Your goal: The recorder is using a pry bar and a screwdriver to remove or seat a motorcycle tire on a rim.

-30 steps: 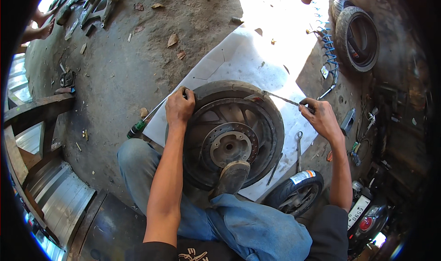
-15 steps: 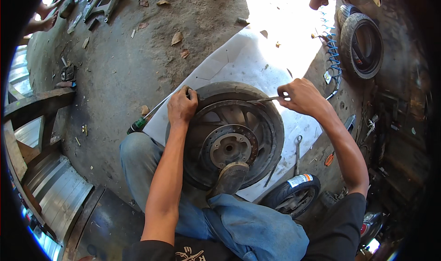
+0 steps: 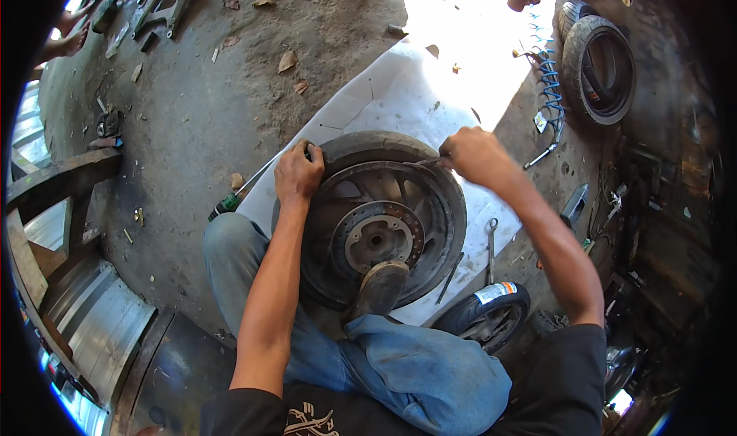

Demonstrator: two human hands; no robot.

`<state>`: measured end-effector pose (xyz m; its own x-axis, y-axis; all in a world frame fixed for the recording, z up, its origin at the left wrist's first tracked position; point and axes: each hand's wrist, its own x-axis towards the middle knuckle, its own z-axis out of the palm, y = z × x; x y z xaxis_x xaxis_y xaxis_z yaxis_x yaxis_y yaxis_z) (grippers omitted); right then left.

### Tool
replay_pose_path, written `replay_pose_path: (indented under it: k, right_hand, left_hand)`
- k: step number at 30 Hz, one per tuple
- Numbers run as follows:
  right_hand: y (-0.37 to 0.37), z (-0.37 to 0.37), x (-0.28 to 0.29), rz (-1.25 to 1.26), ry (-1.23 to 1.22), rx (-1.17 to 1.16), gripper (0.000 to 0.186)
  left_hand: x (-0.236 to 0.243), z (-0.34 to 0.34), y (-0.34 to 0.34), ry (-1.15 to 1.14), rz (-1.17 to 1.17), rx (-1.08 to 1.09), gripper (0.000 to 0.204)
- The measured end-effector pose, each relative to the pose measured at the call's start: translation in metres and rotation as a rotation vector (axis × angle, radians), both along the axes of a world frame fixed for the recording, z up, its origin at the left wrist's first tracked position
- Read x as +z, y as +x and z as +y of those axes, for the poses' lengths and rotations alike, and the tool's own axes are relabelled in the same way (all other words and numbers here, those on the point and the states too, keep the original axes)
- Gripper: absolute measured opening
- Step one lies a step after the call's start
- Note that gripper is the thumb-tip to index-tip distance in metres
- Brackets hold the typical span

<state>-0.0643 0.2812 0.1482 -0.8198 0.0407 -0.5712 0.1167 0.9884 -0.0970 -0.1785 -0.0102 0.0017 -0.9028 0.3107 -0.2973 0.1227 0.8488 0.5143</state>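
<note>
A motorcycle wheel with a dusty black tyre and a drilled brake disc lies flat before me. My shoe presses on it near the hub. At the wheel's upper right, my right hand is closed round a thin metal tyre lever, whose tip meets the gap between tyre and rim. On the upper left of the tyre, my left hand is curled with the thumb against the fingers. Whatever it grips is hidden by the hand.
Under the wheel spreads a white sheet. A spanner, a dark bar and a smaller wheel lie to the right. A green-handled screwdriver is left; loose tyres and a blue coiled hose sit far right.
My right hand has shifted left and closer to the rim with the tyre lever, so less of the lever shows. My left hand keeps its place on the tyre.
</note>
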Motion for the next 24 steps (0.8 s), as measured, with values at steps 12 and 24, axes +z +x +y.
replay_pose_path:
  k: [12,24]
  right_hand:
    - [0.051,-0.12,0.014,0.191,0.427,-0.345,0.013]
    - [0.003,-0.023,0.011,-0.089,0.09,-0.204,0.017]
  left_hand:
    - [0.007,-0.004,0.0,0.035,-0.019,-0.025,0.037]
    - [0.042,0.016,0.038,0.556,0.22,-0.452,0.033]
